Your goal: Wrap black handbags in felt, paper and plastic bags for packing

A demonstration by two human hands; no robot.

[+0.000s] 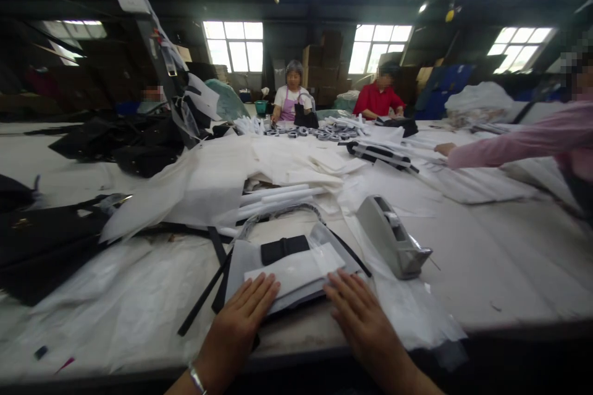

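Under both palms lies a handbag with pale wrapping sheets point(245, 259) over its front and a plastic-wrapped handle point(282, 213) at the top. My left hand point(252, 305) rests flat on the lower left of the bag, fingers stretched out. On the lower right, my right hand point(356, 305) is also flat with its fingers extended. Between the hands, a folded white sheet point(296, 268) lies across the wrapping. A black flap with a strap point(284, 249) shows above that sheet. A black strap point(201, 302) sticks out to the left.
A grey tape dispenser point(393, 237) stands right of the bag. White sheets point(208, 179) and white rolls point(278, 194) lie beyond it. Black bags point(50, 234) and clear plastic point(125, 290) are on the left. A co-worker's pink sleeve point(509, 142) reaches in from the right; other people sit opposite.
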